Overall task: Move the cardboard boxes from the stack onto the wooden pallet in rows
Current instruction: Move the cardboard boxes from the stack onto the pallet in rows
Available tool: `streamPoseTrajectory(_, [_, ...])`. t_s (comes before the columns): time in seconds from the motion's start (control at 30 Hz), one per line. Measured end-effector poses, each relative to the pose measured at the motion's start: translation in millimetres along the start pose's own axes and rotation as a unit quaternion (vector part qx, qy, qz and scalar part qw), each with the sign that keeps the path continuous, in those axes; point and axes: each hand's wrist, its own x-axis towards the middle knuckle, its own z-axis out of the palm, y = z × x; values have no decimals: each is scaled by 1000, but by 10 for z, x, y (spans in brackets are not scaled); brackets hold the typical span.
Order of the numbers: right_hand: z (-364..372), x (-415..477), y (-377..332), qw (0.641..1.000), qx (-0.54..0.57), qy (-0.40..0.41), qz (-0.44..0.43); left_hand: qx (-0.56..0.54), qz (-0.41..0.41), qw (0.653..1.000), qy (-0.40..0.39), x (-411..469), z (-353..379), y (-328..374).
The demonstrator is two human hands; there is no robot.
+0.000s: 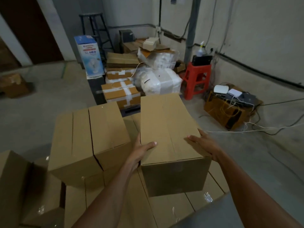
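A plain brown cardboard box [169, 129] is held between both hands above a layer of similar boxes [134, 204]. My left hand [139, 152] clasps its left side, thumb lying on the top. My right hand [205, 143] presses against its right top edge, fingers spread over the corner. Two more boxes [88, 140] stand side by side to the left on the same layer. No wooden pallet shows; the boxes cover whatever lies beneath.
Taped cartons [121, 94], flat cardboard and white wrapped bundles [162, 81] pile up behind. A red plastic stool [196, 79] and a box with devices and cables [228, 109] stand at right. Another carton [9, 183] sits at near left. Bare concrete floor [41, 109] lies at left.
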Motion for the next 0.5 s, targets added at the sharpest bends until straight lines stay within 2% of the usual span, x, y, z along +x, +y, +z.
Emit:
streamPoseTrajectory(0.37, [-159, 1636, 173, 990, -20, -138, -20, -28, -34, 989, 139, 931, 369, -322])
streamPoseTrajectory(0.5, [-77, 2080, 297, 988, -15, -155, -19, -35, -50, 984, 170, 1179, 410, -488])
